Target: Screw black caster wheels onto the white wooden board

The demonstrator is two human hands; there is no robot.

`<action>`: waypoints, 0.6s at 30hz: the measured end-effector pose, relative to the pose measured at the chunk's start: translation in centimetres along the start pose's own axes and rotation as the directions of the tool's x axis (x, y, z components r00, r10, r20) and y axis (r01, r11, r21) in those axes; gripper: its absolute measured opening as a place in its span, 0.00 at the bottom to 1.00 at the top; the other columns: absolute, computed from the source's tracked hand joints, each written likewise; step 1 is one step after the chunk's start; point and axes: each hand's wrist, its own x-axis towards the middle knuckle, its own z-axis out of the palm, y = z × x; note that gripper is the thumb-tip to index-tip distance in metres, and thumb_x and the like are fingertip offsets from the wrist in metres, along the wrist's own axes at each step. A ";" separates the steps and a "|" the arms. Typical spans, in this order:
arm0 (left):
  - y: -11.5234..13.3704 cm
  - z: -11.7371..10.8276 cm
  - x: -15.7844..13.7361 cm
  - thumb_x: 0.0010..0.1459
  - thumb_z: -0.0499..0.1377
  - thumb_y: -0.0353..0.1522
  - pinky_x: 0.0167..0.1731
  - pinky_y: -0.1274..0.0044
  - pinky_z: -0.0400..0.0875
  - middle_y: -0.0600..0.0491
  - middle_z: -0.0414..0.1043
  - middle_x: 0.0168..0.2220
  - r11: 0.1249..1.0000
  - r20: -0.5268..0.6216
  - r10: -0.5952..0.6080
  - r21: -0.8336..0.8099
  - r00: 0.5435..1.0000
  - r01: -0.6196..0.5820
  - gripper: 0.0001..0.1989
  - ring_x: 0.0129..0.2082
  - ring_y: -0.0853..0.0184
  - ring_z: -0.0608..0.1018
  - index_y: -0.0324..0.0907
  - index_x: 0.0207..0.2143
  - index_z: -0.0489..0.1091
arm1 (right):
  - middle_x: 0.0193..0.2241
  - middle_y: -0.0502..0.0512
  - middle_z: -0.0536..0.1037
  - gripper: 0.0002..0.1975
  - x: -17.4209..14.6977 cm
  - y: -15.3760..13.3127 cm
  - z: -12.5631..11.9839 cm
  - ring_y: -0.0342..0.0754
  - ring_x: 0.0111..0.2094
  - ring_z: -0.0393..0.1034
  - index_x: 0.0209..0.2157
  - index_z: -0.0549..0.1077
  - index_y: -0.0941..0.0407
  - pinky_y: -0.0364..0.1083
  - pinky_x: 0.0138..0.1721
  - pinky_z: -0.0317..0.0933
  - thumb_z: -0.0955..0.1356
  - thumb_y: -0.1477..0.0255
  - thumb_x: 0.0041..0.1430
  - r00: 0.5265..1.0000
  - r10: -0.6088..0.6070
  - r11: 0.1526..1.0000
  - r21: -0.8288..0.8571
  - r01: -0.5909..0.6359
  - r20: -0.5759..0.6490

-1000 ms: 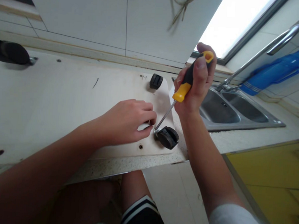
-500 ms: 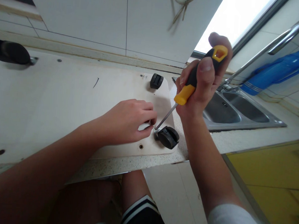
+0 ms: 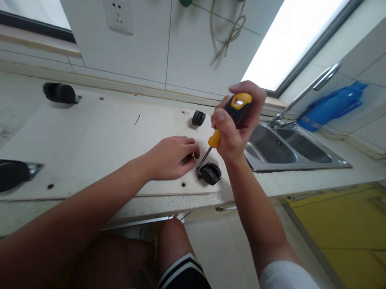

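Nearest to us, below the counter edge (image 3: 164, 200), are our knee (image 3: 172, 234) and dark shorts (image 3: 187, 280). On the counter a pale board (image 3: 115, 144) lies flat, wheels up, its front side close to that edge. If we lean hard toward ourselves, we judge the board could slide and overhang.

Our left hand (image 3: 174, 158) rests on the board with its fingers loosely curled; whether it pinches anything between thumb and fingers we cannot tell. Just beside it, at the board's near right corner, stands the black corner wheel (image 3: 210, 174). Our right hand (image 3: 233, 140) wraps firmly round the screwdriver (image 3: 235, 114), its shaft slanting down to the metal mount next to the wheel. We cannot see how well the tip is seated. That slant looks like the main danger: under a sideways push the tip could skip off and scratch the board, or jab our left fingertips, which sit so near. Twisting at an angle could also chew up a screw head.

Farther back, a second wheel (image 3: 198, 118) stands near the board's far right corner. Beyond our right wrist is the steel sink (image 3: 276, 167); a small part flicked that way could drop into it.
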 end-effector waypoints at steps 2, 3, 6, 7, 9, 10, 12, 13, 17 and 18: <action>0.1 0.0 -0.1 0.64 0.60 0.28 0.45 0.67 0.75 0.51 0.81 0.42 1.000 -0.022 -0.005 -0.008 1.000 0.005 0.08 0.41 0.59 0.82 0.44 0.44 0.78 | 0.42 0.51 0.76 0.18 0.3 -1.8 0.4 0.44 0.28 0.65 0.55 0.72 0.42 0.50 0.32 0.66 0.73 0.53 0.70 0.992 -0.095 0.995 0.035 0.098 -0.078; 0.1 0.1 -0.2 0.63 0.60 0.27 0.45 0.67 0.75 0.50 0.81 0.42 1.000 -0.027 -0.006 -0.007 1.000 0.006 0.09 0.41 0.59 0.82 0.44 0.44 0.78 | 0.41 0.50 0.75 0.15 0.4 -2.6 0.5 0.44 0.28 0.65 0.52 0.73 0.43 0.50 0.32 0.66 0.75 0.57 0.69 0.987 -0.131 0.991 0.031 0.134 -0.092; 0.2 0.2 -0.4 0.62 0.61 0.26 0.46 0.66 0.76 0.49 0.81 0.43 1.000 -0.025 -0.009 0.020 1.000 0.009 0.10 0.43 0.57 0.82 0.44 0.44 0.77 | 0.40 0.50 0.75 0.10 0.5 -4.6 0.3 0.45 0.31 0.67 0.49 0.73 0.45 0.50 0.35 0.66 0.73 0.61 0.71 0.987 -0.154 0.984 -0.103 0.148 -0.052; 0.2 0.2 -0.5 0.62 0.61 0.26 0.47 0.66 0.76 0.49 0.81 0.43 0.999 -0.022 -0.010 0.038 1.000 0.011 0.11 0.43 0.57 0.82 0.44 0.45 0.77 | 0.39 0.51 0.76 0.09 0.5 -5.1 0.1 0.46 0.31 0.67 0.49 0.73 0.46 0.51 0.35 0.67 0.72 0.60 0.72 0.989 -0.142 0.975 -0.177 0.134 -0.035; 0.2 0.3 -0.6 0.62 0.60 0.26 0.49 0.64 0.76 0.48 0.81 0.44 0.997 -0.026 -0.009 0.080 1.000 0.011 0.12 0.45 0.55 0.82 0.44 0.46 0.78 | 0.37 0.51 0.77 0.11 0.7 -5.8 -0.8 0.47 0.31 0.68 0.48 0.72 0.47 0.51 0.36 0.67 0.70 0.56 0.72 0.993 -0.114 0.936 -0.332 0.115 0.023; 0.3 0.3 -0.6 0.63 0.60 0.27 0.49 0.64 0.76 0.47 0.81 0.44 0.995 -0.028 -0.001 0.099 1.000 0.003 0.12 0.46 0.55 0.82 0.43 0.47 0.78 | 0.36 0.51 0.78 0.13 1.0 -6.1 -1.4 0.48 0.31 0.69 0.48 0.72 0.48 0.51 0.36 0.66 0.69 0.54 0.72 0.992 -0.100 0.911 -0.395 0.121 0.073; 0.3 0.3 -0.6 0.64 0.61 0.28 0.50 0.63 0.75 0.46 0.81 0.45 0.991 -0.028 0.014 0.136 1.000 -0.010 0.11 0.47 0.54 0.82 0.43 0.48 0.78 | 0.36 0.52 0.81 0.17 1.8 -7.0 -2.6 0.47 0.31 0.70 0.49 0.75 0.51 0.50 0.36 0.64 0.69 0.53 0.72 0.972 -0.077 0.859 -0.480 0.179 0.224; 0.3 0.3 -0.6 0.65 0.61 0.29 0.51 0.62 0.75 0.46 0.81 0.46 0.988 -0.028 0.016 0.155 0.999 -0.011 0.11 0.48 0.53 0.82 0.42 0.48 0.78 | 0.37 0.53 0.82 0.19 2.3 -7.6 -3.3 0.47 0.31 0.71 0.50 0.76 0.53 0.49 0.36 0.63 0.67 0.53 0.73 0.948 -0.066 0.830 -0.511 0.225 0.310; 0.7 0.3 -0.6 0.68 0.61 0.34 0.53 0.61 0.74 0.45 0.81 0.49 0.974 -0.029 -0.016 0.226 0.999 0.022 0.11 0.50 0.51 0.82 0.43 0.49 0.78 | 0.44 0.58 0.86 0.25 4.4 -10.6 -5.8 0.48 0.33 0.72 0.59 0.79 0.57 0.50 0.36 0.57 0.59 0.58 0.78 0.842 0.061 0.680 -0.640 0.358 0.536; 0.8 0.2 -0.6 0.68 0.61 0.34 0.54 0.60 0.73 0.44 0.81 0.50 0.971 -0.031 -0.021 0.239 0.999 0.028 0.11 0.51 0.51 0.82 0.42 0.50 0.78 | 0.46 0.59 0.87 0.26 5.0 -11.3 -6.4 0.48 0.34 0.72 0.61 0.79 0.56 0.50 0.36 0.56 0.58 0.59 0.78 0.820 0.100 0.657 -0.656 0.371 0.564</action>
